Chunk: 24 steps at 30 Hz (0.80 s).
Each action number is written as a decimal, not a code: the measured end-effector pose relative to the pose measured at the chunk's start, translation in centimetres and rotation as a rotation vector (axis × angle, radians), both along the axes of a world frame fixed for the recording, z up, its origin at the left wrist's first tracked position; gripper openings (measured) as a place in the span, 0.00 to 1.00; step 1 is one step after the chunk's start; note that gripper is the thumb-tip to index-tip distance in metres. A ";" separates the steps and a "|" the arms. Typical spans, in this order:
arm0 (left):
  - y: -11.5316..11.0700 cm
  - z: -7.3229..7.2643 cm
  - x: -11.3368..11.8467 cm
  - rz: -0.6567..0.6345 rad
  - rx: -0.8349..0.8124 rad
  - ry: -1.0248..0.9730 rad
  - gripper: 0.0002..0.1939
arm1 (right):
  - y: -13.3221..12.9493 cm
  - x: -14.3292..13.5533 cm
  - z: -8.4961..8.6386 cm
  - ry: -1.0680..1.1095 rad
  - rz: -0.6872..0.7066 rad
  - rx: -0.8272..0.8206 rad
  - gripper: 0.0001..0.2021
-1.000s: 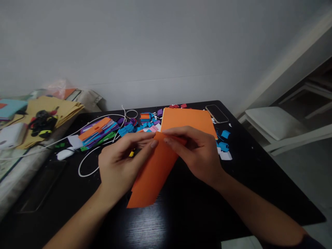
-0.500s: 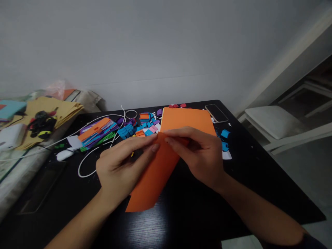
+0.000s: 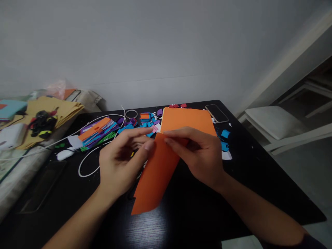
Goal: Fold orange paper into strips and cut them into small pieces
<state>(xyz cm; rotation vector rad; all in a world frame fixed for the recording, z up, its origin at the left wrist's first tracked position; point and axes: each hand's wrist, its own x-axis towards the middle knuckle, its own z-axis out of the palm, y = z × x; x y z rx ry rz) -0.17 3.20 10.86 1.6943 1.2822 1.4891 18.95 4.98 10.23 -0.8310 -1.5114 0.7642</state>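
An orange paper sheet (image 3: 158, 176) hangs at a slant over the black table, its lower end notched at the left corner. My right hand (image 3: 198, 152) pinches its top edge between thumb and fingers. Beside the sheet's upper left edge is my left hand (image 3: 126, 157), its thumb and forefinger apart, the thumb tip close to the paper. Behind the hands lies a stack of orange sheets (image 3: 188, 119). Small blue, pink and purple paper pieces are scattered left of the stack, partly hidden by my left hand.
Folded colored paper strips (image 3: 97, 131), a white cable (image 3: 81, 167) and a dark phone (image 3: 43, 186) lie on the left. Another phone (image 3: 217, 113) rests at the back right, near blue pieces (image 3: 225, 134). A white chair (image 3: 272, 121) stands beyond the table (image 3: 259, 193).
My left thumb and forefinger have opened and drawn back from the sheet's top edge. The sheet's lower end has swung slightly right. My right hand has kept its pinch.
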 end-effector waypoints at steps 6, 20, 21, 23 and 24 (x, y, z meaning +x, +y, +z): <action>0.3 -0.1 -0.1 -0.090 -0.113 0.047 0.07 | 0.2 -0.1 0.1 0.002 0.076 -0.032 0.07; 0.7 -0.9 -0.6 0.091 0.083 0.120 0.04 | 1.9 1.0 0.9 0.237 0.126 -0.268 0.15; 0.7 -0.9 -0.6 0.098 0.087 0.116 0.04 | 2.0 0.9 0.8 0.245 0.175 -0.309 0.17; 0.7 -0.8 -0.6 0.111 0.095 0.108 0.04 | 2.2 0.9 0.7 0.232 0.284 -0.394 0.18; 0.7 -0.8 -0.6 0.120 0.099 0.103 0.04 | 2.3 0.9 0.6 0.217 0.322 -0.426 0.17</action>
